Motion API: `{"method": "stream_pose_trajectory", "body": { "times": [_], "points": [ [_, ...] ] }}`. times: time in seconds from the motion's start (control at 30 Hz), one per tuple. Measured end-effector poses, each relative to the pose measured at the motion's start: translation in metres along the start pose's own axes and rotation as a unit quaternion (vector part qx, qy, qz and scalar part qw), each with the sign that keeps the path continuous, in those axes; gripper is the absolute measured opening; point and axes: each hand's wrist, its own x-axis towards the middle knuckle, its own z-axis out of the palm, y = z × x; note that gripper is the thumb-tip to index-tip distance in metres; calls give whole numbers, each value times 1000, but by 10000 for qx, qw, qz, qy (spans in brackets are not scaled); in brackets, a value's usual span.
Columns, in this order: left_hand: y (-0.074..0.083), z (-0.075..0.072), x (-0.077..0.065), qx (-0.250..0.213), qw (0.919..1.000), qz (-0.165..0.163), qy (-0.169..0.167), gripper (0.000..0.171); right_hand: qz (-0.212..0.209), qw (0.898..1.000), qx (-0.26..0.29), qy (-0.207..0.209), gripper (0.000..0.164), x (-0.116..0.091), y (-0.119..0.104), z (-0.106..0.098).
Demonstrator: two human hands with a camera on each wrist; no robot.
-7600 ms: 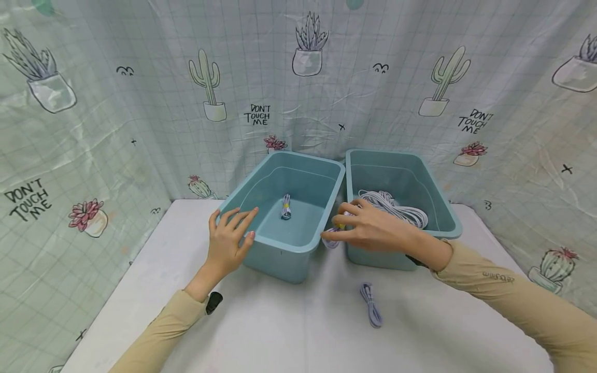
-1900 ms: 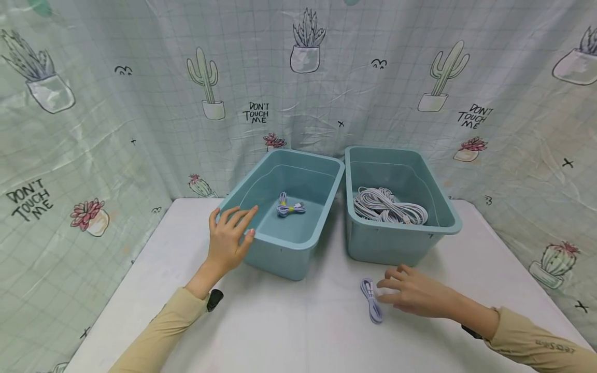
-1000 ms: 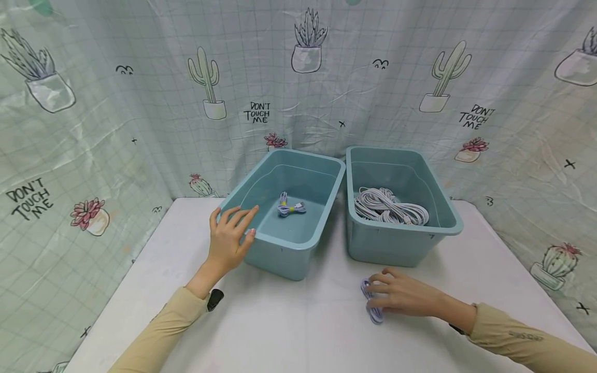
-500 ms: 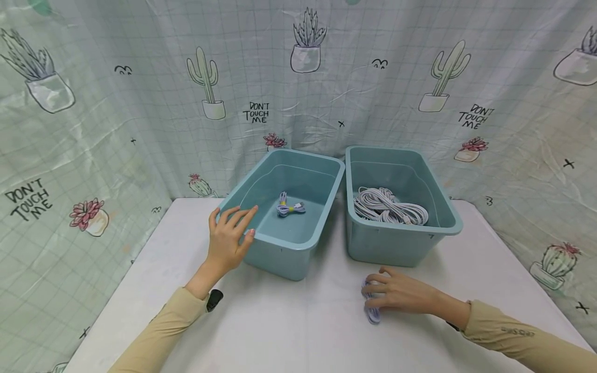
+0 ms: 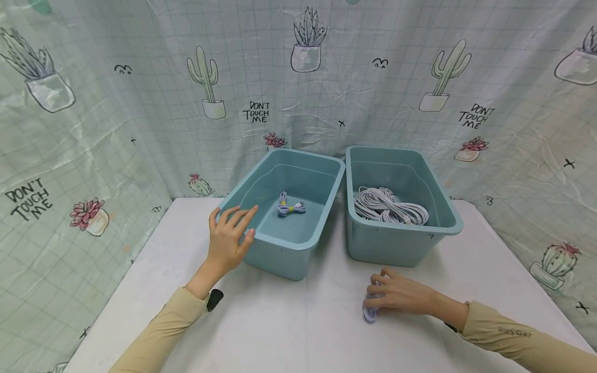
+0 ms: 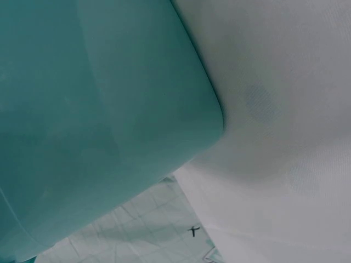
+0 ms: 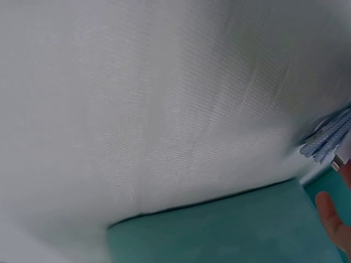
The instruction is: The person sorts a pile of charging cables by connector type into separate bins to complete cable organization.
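Observation:
In the head view my right hand (image 5: 401,294) grips a folded light-purple charging cable (image 5: 370,314) at the white table. Its fingers cover most of the bundle. The right wrist view shows the braided loops and a metal plug end of that charging cable (image 7: 329,137), beside my fingers (image 7: 328,211). My left hand (image 5: 226,241) rests at the front left corner of the left blue-green bin (image 5: 280,260), fingers spread over its rim. Inside that bin lie two bundled cables (image 5: 290,208) with yellow ties. The left wrist view shows only the bin wall (image 6: 137,98) and table.
To the right stands a second blue-green bin (image 5: 387,247), holding a heap of white coiled cables (image 5: 392,207). The bins' back corners nearly meet, with a gap widening toward the front. A patterned curtain (image 5: 308,103) hangs behind and beside the white table (image 5: 280,326).
Earlier my right hand carried a yellow-tied cable between the bins; it now lies in the left bin. Since then that hand has closed on the table's cable and shifted it slightly. My left hand stays put.

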Motion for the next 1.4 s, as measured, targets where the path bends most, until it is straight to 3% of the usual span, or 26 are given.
{"method": "stream_pose_trajectory", "body": {
  "times": [0.63, 1.03, 1.4],
  "points": [
    [-1, 1, 0, 18, 10000, 14, 19, 60, -34, 10000, -50, -71, 30, -5, -1, 5],
    [-2, 2, 0, 27, 10000, 28, 33, 62, -195, 9980, -579, 157, 31, 1, 6, -4],
    [-2, 2, -1, 16, 10000, 18, 28, 60, -235, 9959, -858, 171, 46, 11, 13, -26]
  ]
}}
